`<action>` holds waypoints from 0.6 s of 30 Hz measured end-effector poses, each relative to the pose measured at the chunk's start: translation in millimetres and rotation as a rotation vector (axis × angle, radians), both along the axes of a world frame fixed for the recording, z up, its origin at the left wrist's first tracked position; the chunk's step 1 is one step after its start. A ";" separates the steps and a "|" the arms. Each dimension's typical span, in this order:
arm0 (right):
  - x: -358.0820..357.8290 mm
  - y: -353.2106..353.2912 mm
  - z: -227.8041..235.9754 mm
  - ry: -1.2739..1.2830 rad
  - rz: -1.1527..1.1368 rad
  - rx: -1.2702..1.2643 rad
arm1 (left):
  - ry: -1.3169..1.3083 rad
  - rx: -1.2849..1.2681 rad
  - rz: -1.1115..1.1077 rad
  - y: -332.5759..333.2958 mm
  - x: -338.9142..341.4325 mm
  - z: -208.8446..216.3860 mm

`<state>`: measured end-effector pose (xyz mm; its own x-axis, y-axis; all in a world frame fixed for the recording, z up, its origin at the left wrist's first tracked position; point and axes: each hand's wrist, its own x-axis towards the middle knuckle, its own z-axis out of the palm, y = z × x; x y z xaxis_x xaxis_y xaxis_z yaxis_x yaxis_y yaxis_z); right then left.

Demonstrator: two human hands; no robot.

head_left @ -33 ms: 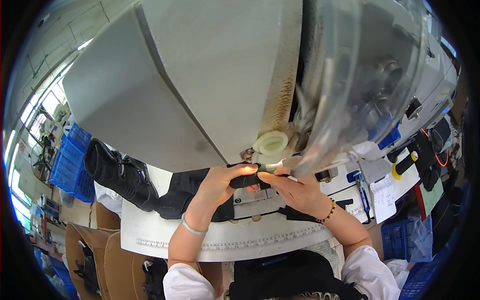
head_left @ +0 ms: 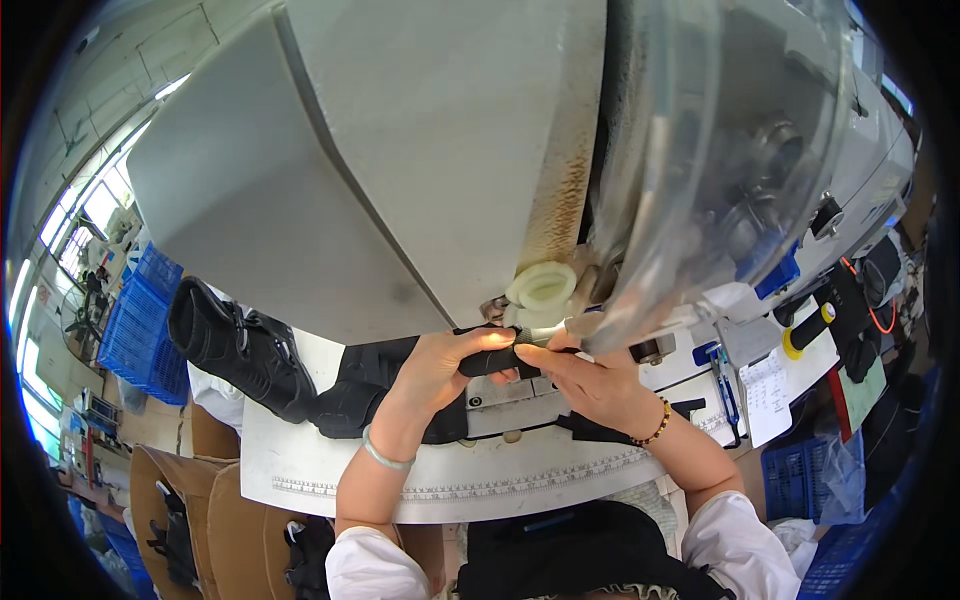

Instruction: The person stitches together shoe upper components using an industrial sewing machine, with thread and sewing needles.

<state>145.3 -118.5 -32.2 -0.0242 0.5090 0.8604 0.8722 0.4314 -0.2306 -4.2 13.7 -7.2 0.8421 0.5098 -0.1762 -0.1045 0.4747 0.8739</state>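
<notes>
- From my remote seat, I see the left hand pinched on the cloth, a small black piece, thumb on top and fingertips showing beneath.
- I see the right hand closed on the same cloth from the other side, its foremost digit pressed close beside the left thumb; the undersides of its fingers are hidden from me.
- The cloth sits between both hands, below the pale ring and under the low edge of the grey machine; I cannot tell whether it touches the machine.
- A bright light falls on the left thumb.
- To the right of the ring, I look through a clear shield.
- More black fabric lies on the white table, left of the left hand, near a black boot.
- Along the table's near edge I see a ruler strip.
- Well right of the right hand are a blue tool, a paper and a black-and-yellow spool.
</notes>
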 end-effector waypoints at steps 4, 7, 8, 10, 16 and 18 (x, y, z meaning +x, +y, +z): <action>-1.9 1.1 2.9 0.101 0.003 -0.075 | -0.004 -0.027 0.040 2.5 0.4 -1.6; -1.6 1.5 1.9 0.157 0.010 -0.112 | -0.018 -0.045 0.042 0.7 0.8 2.7; -1.5 1.7 1.4 0.175 0.016 -0.111 | -0.052 -0.080 0.038 0.3 1.0 3.2; -2.9 2.3 2.1 0.193 0.026 -0.109 | -0.073 -0.095 0.032 0.3 0.2 2.6; -3.5 1.2 2.7 0.193 0.015 -0.111 | -0.094 -0.095 0.053 -0.8 0.3 1.5; -3.1 1.2 2.3 0.194 0.018 -0.108 | -0.116 -0.088 0.046 -1.1 1.0 1.0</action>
